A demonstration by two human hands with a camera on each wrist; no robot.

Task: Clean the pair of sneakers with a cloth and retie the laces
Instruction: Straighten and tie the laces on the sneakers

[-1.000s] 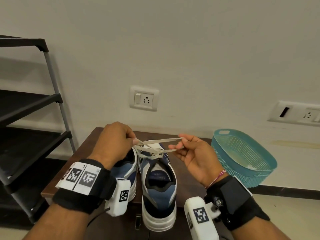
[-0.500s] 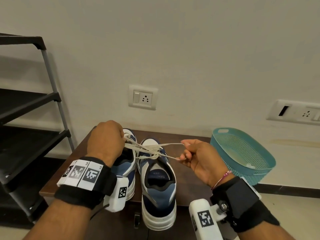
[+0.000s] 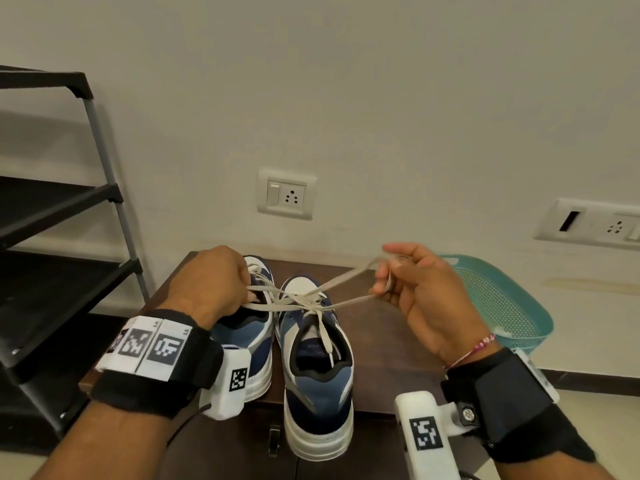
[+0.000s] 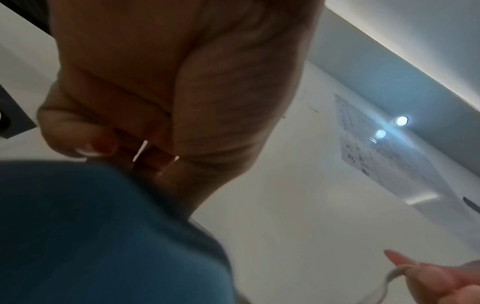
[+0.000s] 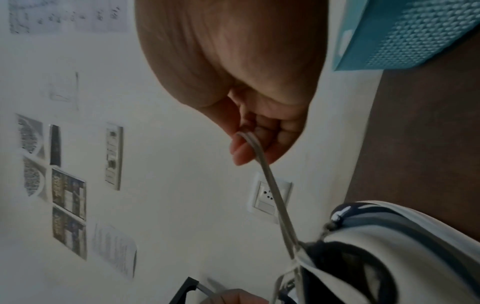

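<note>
Your left hand [image 3: 211, 282] was curled tight around one loop of the lace [image 3: 304, 301], pulling it out to the left above the left sneaker [image 3: 251, 337]. Your right hand [image 3: 420, 296] pinched the other loop between thumb and fingers [image 5: 242, 151], drawn up and away to the right, so the two hands stood well apart with the lace stretched taut between them. The knot sat midway between your hands, over the tongue of the right sneaker [image 3: 318, 386], and one loose end hung down into that shoe's opening. Both sneakers stood side by side, heels toward you, on the dark wooden table [image 3: 381, 358] beneath your hands. Just beyond your right hand a teal basket [image 3: 502, 306] rested at the table's edge. Past your left hand stood a black shelf rack [image 3: 65, 209]. On the wall ahead, between your hands, was a white socket [image 3: 286, 194].
</note>
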